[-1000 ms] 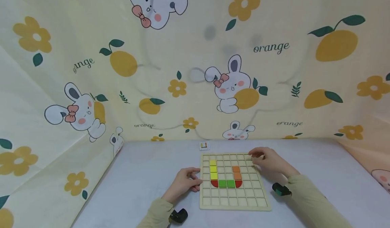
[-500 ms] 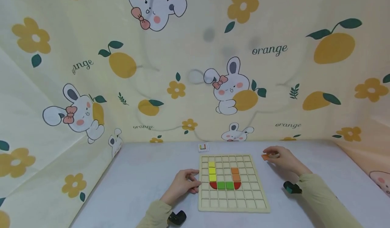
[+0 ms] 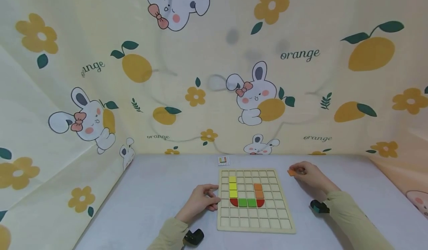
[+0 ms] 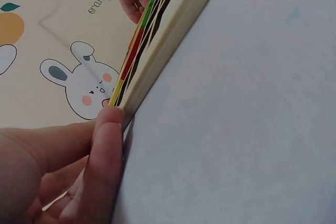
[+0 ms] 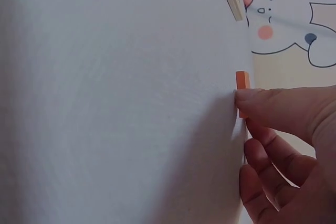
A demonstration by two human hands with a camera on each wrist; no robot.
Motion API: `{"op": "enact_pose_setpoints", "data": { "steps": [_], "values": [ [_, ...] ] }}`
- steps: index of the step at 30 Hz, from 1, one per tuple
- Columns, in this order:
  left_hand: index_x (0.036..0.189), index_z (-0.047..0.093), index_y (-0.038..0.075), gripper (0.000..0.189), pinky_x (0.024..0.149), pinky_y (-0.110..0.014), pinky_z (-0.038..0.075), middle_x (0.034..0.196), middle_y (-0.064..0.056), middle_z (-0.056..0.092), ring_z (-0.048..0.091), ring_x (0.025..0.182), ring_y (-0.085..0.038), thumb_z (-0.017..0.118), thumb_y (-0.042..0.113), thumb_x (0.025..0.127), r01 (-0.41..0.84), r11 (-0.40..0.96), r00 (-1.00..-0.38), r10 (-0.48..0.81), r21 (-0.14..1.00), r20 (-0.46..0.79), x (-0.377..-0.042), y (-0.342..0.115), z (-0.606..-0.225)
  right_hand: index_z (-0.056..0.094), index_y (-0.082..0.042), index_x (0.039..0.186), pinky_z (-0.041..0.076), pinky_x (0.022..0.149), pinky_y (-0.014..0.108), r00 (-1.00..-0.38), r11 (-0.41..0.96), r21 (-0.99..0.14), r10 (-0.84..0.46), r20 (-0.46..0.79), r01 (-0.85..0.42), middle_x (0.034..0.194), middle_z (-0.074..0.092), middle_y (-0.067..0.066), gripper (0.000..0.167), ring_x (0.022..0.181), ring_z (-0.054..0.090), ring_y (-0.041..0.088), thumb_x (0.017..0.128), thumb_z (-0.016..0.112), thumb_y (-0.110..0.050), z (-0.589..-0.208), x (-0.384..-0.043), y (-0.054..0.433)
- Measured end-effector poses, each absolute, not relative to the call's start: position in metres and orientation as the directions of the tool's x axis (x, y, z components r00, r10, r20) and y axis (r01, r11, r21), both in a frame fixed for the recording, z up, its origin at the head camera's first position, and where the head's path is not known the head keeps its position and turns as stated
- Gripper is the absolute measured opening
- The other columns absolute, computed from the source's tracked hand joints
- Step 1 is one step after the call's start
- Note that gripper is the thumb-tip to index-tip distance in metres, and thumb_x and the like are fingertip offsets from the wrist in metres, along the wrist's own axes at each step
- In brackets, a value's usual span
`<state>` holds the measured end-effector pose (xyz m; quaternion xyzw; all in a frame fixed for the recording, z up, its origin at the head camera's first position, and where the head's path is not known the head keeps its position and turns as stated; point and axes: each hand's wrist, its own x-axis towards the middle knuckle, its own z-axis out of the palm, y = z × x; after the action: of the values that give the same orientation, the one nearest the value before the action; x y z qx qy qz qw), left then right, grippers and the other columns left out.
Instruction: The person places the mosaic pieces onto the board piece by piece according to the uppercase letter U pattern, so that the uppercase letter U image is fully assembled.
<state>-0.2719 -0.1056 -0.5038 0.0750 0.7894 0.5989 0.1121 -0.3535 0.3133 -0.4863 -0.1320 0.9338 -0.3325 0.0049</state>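
A pale wooden grid board (image 3: pixel 247 222) lies on the table with yellow (image 3: pixel 233 186), red (image 3: pixel 234 203), green (image 3: pixel 247 203) and orange tiles (image 3: pixel 258 190) set in a U shape. At its left edge, my left hand (image 3: pixel 200 200) touches the rim with the thumb and index finger set apart along it. The left wrist view shows a fingertip (image 4: pixel 110 115) right against that edge. To the right of the board's far corner, my right hand (image 3: pixel 309 174) pinches a small orange tile (image 5: pixel 242 80) between thumb and fingers, close over the table.
Behind the board lies a small card (image 3: pixel 223 161) printed with a similar coloured U. A patterned cloth (image 3: pixel 200 57) with rabbits and oranges rises at the table's back and sides. Each wrist wears a black device (image 3: pixel 194 237).
My right hand has moved from the board's far right corner out to the right, and the orange tile in its fingers has come into view. The left hand keeps its place at the edge.
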Motion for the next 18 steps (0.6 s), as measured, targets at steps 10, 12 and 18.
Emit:
{"op": "enact_pose_setpoints", "data": {
  "steps": [10,12,18],
  "values": [
    [0.128,0.056,-0.002,0.049,0.056,-0.030,0.059,0.082,-0.010,0.063,0.065,0.058,-0.017,0.072,0.001,0.083,-0.016,0.287,-0.966,0.242,0.958,-0.089,-0.2728,-0.1050,-0.5061,0.065,0.005,0.110,0.049,0.084,0.050,-0.965,0.761,-0.600,-0.246,0.085,-0.247,0.111,0.061,0.021,0.026,0.100,0.054,0.035,0.086,0.068,-0.005,-0.4887,-0.3556,0.3139],
    [0.128,0.056,-0.002,0.048,0.057,-0.030,0.059,0.083,-0.010,0.063,0.065,0.059,-0.017,0.073,0.002,0.083,-0.025,0.285,-0.966,0.241,0.958,-0.096,-0.2729,-0.1054,-0.5057,0.065,0.005,0.109,0.050,0.082,0.048,-0.966,0.765,-0.595,-0.242,0.089,-0.246,0.109,0.061,0.021,0.026,0.098,0.054,0.034,0.086,0.069,-0.007,-0.4891,-0.3558,0.3139],
    [0.128,0.056,-0.002,0.049,0.057,-0.031,0.059,0.083,-0.010,0.063,0.065,0.059,-0.018,0.073,0.003,0.082,-0.024,0.286,-0.966,0.241,0.958,-0.096,-0.2729,-0.1052,-0.5047,0.064,0.005,0.108,0.051,0.080,0.046,-0.968,0.777,-0.580,-0.230,0.105,-0.247,0.106,0.062,0.019,0.029,0.094,0.055,0.031,0.086,0.072,-0.011,-0.4887,-0.3550,0.3139]
  ]
}}
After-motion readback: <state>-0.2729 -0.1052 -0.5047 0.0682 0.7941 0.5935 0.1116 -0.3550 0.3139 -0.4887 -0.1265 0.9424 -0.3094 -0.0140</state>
